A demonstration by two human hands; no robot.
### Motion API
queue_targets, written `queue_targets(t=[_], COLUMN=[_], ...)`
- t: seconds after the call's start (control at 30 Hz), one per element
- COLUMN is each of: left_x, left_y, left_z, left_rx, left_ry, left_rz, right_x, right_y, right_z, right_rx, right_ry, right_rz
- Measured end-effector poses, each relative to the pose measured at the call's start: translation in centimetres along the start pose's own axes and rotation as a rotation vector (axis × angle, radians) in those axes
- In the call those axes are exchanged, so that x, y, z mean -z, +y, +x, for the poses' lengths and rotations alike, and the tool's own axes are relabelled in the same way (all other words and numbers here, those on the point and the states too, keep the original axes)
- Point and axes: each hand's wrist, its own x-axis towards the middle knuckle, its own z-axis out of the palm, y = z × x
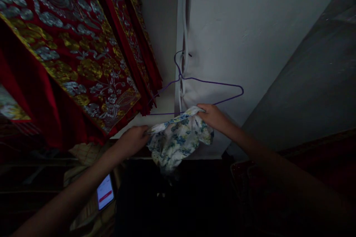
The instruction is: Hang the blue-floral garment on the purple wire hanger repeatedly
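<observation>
Drooping just below the purple hanger, the floral cloth is pinched at opposite ends of its top edge by the left hand and right hand; judged light and limp, it is best held there.

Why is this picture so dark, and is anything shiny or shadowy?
In the head view, the light is dim, with the bottom nearly black, swallowing the floral cloth's lower tip; in the same head view, the phone glows, silvery embroidery glints, and soft shadows fall on the wall near the purple hanger.
</observation>
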Motion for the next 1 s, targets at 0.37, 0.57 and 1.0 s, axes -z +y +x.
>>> queue_targets(t=[0.37, 0.57, 1.0], left_x=[2.5, 4.0, 5.2], left_y=[2.5, 3.8, 3.9], left_z=[5.2, 8.0, 9.6], left_rx=[-0.23, -0.339, -0.401], left_ry=[0.39, 0.397, 0.405], left_rz=[-0.211, -0.433, -0.226], right_x=[2.3, 2.0, 7.5], right_y=[-1.3, -2.1, 2.1], right_z=[-1.1, -2.1, 1.2], right_rx=[-0.105, -0.082, -0.442], right_ry=[0.01, -0.057, 0.539], right_rz=[0.03, 0.258, 0.519])
